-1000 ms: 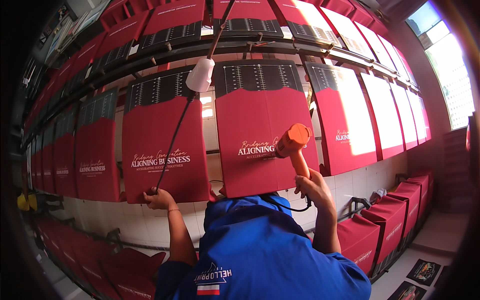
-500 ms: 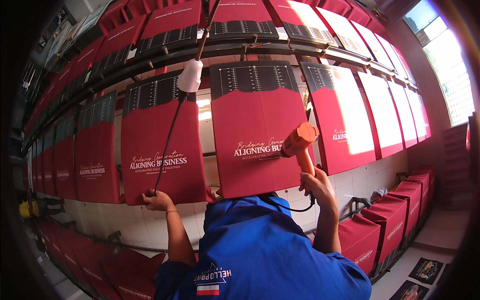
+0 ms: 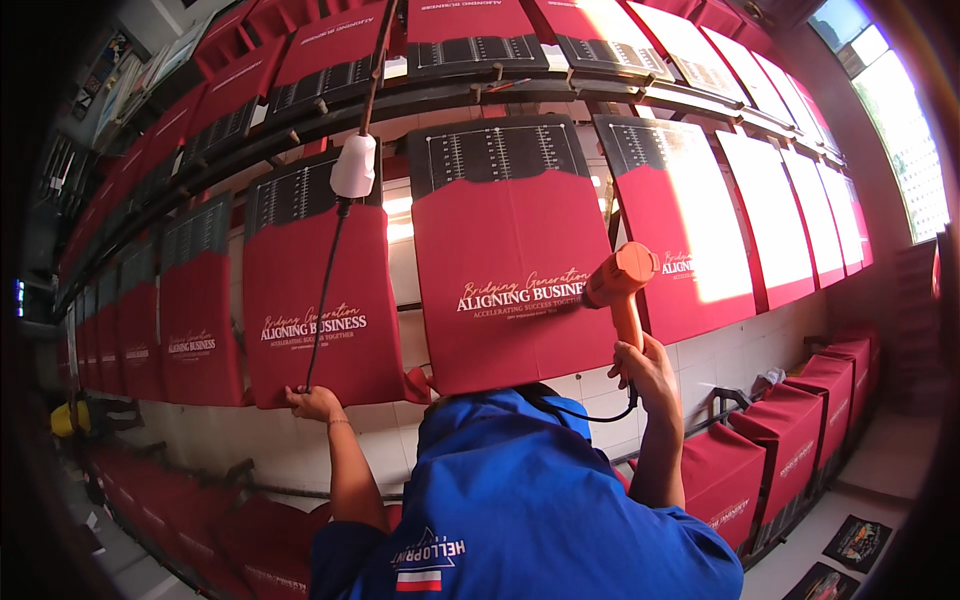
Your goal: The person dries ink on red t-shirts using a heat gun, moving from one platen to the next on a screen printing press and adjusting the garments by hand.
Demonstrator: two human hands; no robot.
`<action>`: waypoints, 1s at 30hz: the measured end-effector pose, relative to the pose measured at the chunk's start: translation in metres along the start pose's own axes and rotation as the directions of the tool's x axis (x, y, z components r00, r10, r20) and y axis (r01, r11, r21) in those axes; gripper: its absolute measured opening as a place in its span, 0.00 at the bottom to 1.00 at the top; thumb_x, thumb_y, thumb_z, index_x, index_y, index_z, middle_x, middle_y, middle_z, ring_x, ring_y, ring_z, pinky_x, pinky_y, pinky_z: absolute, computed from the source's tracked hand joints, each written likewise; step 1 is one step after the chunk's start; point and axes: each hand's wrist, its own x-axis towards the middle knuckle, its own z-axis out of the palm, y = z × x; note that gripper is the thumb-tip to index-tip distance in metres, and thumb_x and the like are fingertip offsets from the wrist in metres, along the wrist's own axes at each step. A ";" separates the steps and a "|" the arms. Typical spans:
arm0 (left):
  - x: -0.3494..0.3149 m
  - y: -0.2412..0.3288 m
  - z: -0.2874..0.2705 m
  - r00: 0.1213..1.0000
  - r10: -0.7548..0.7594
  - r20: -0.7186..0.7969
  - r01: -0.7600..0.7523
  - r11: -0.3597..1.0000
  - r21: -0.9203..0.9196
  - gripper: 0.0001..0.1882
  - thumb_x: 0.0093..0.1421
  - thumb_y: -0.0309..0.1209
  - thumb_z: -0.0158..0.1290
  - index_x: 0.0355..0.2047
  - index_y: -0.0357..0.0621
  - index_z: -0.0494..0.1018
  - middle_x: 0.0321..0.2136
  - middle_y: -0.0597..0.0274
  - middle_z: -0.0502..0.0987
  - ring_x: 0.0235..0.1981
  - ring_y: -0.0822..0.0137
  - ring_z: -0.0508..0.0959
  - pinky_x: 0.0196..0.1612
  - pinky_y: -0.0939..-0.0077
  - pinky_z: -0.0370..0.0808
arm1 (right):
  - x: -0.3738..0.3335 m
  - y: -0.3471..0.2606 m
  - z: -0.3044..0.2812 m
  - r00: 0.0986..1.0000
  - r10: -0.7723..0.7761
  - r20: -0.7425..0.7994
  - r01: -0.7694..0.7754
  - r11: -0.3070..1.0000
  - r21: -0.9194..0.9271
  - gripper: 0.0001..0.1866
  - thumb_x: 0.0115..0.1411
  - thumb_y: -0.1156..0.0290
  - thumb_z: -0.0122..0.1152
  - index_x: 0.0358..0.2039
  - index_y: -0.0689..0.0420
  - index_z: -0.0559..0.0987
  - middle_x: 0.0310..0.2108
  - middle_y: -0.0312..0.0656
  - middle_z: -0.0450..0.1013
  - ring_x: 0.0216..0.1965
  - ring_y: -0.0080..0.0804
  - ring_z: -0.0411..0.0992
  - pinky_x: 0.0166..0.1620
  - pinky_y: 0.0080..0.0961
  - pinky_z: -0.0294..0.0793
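From the head camera, we see an orange blower (image 3: pixel 628 272) raised at the right edge of the centre panel (image 3: pixel 512 245), a board dressed in red cloth with a black ruled top. Our right hand (image 3: pixel 650 375), just off the panel's lower right corner, has its fingers wrapped around the lower handle, with no visible gap. The blower's body stands above that grip, its dark nozzle turned left toward the panel's white lettering (image 3: pixel 520 295); whether it touches the cloth, we cannot tell. A black lead (image 3: pixel 597 416) loops from the handle's base to the blue garment (image 3: pixel 535 490) below the centre panel.

Left of the centre panel, our left hand (image 3: pixel 316 404) rests with bent fingers at the lower edge of the neighbouring red panel (image 3: pixel 357 268). A hanging cord (image 3: pixel 331 265) runs down to those fingers from a white connector (image 3: pixel 353 167); we cannot tell how tightly they close, or on which. Sunlight whitens the panels (image 3: pixel 768 215) right of the centre panel.
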 end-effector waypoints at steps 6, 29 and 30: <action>0.042 -0.060 -0.007 0.968 0.162 0.191 -0.152 0.986 -0.063 0.26 0.70 0.29 0.43 0.67 0.41 0.57 0.63 0.34 0.54 0.61 0.42 0.67 0.61 0.56 0.67 | 0.003 -0.005 -0.012 0.996 0.052 0.067 -0.058 0.995 0.081 0.09 0.65 0.66 0.56 0.34 0.59 0.72 0.22 0.37 0.73 0.22 0.21 0.74 0.23 0.18 0.70; 0.421 -0.051 -0.059 0.972 0.214 -0.097 -0.223 0.970 -0.095 0.21 0.69 0.26 0.42 0.58 0.25 0.64 0.56 0.34 0.68 0.54 0.42 0.73 0.56 0.54 0.71 | -0.031 -0.035 0.285 0.931 0.018 0.365 -0.068 0.990 0.126 0.12 0.67 0.66 0.56 0.42 0.62 0.73 0.26 0.37 0.73 0.23 0.21 0.71 0.26 0.19 0.71; 0.440 -0.055 -0.060 0.969 0.217 -0.114 -0.227 0.971 -0.079 0.20 0.68 0.25 0.43 0.58 0.24 0.64 0.56 0.33 0.68 0.52 0.41 0.74 0.54 0.53 0.72 | -0.032 -0.033 0.305 0.921 0.030 0.389 -0.077 0.992 0.105 0.12 0.67 0.65 0.56 0.41 0.62 0.73 0.26 0.37 0.73 0.24 0.21 0.72 0.26 0.19 0.71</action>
